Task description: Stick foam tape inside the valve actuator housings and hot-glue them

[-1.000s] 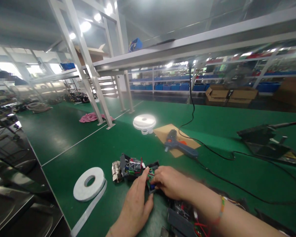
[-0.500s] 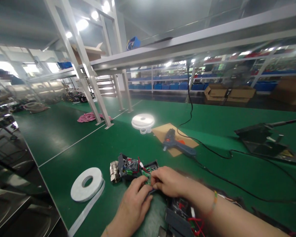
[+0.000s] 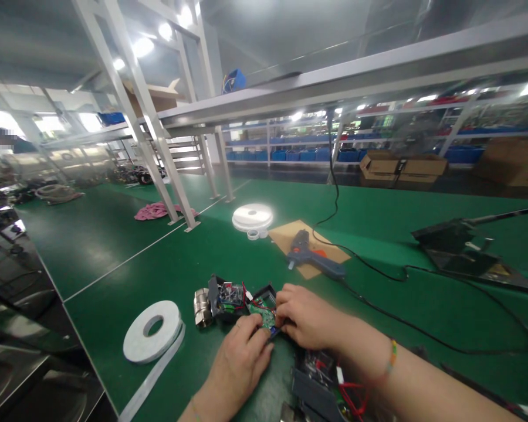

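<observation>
A green circuit board [image 3: 266, 316] lies in a black plastic cover [image 3: 268, 290], joined by red and black wires to an open black housing [image 3: 229, 296] packed with electronics. A metal threaded fitting [image 3: 201, 308] sticks out of that housing's left end. My left hand [image 3: 242, 354] is closed on the near left edge of the cover, fingertips against the board. At the right edge, my right hand [image 3: 305, 316] has its fingers curled in and pressed onto the board; the fingertips are partly hidden. A second open housing [image 3: 319, 384] with red wires sits below my right wrist.
A roll of white tape [image 3: 152, 331] lies at left, its strip running toward the table edge. A glue gun [image 3: 314, 258] rests on brown cardboard [image 3: 286, 231], its cord trailing right. Behind are white rolls [image 3: 251, 217]; a black stand [image 3: 470, 252] is at right.
My right hand has shifted slightly right and up along the board, so more of the board and its blue part shows. My left hand stays at the cover. The view has moved slightly.
</observation>
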Available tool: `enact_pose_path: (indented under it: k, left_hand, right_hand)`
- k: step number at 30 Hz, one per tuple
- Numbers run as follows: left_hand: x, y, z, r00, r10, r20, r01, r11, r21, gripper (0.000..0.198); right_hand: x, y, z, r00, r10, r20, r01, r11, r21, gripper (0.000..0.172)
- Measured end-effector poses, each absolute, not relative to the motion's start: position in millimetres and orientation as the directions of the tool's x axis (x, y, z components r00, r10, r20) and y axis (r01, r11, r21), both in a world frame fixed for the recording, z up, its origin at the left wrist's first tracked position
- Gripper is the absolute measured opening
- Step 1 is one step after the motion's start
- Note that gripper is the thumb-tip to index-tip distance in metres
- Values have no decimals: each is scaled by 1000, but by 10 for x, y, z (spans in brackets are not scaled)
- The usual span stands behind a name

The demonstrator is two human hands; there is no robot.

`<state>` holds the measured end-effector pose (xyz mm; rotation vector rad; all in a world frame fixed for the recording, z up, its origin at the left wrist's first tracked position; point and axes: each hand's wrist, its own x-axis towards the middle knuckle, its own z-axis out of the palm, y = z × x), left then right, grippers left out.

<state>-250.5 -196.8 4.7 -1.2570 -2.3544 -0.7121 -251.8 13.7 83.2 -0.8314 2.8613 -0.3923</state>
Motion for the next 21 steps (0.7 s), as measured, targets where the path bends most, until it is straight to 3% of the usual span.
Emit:
enact_pose_path:
  k: [12,16,19,21]
  left_hand:
    - [-2467,-1923,60,-536,640,551,834,504,226,16]
    - [-2523,-2107,231,-473,629,618,853,501,143,35]
    - [-2815,-2382,400,-466,514,720,760,649,28,50]
    - [-3095,-2530,437,-500,546,672,732,681,-8,53]
  right_hand:
    - [-2586,90,808,-828,-547,-128,-525,834,-168,8]
    - [-2594,114,800,-821,-553,-141,-529,831,-172,9]
    - [-2590,162,889,-827,-545,-135,-513,832,-211,18]
    - [-2552,235,1033,-853,-510,-107,-476,846,-239,26]
